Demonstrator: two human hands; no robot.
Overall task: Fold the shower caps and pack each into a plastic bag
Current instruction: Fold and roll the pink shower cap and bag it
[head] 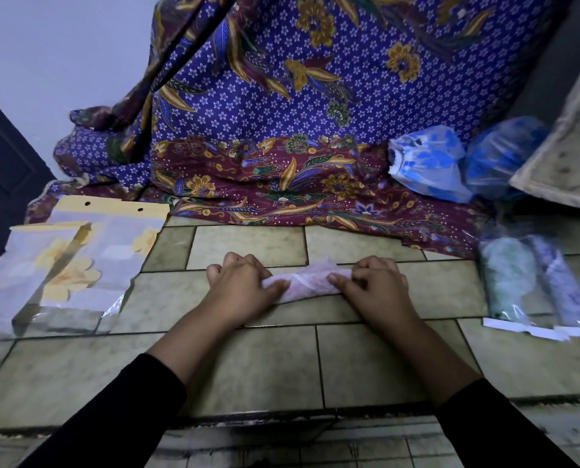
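Head camera is looking down at two hands working on one pink shower cap [310, 280], which is lying folded into a narrow strip on the tiled floor [258, 366]. Left hand [244, 282] is pinching the strip's left end, thumb pressing on top and the other fingers curling in. Right hand [371, 285] is pinching the right end the same way, thumb tip pushing into the fabric. Between the two hands the cap is bunching up slightly, a small peak rising at its far edge. Both forearms are reaching in from the bottom of the view, wearing black sleeves [119, 417].

Left of the hands, well apart, clear plastic bags [76, 265] with yellow flower print are lying flat in a loose pile. To the right, two packed bags [535, 285] are lying side by side, one holding something greenish, the other something pale purple, their white flaps pointing toward the person. Farther back on the right, two blue shower caps [430, 163] are resting against a purple batik cloth [282, 113] that is draping down onto the floor.
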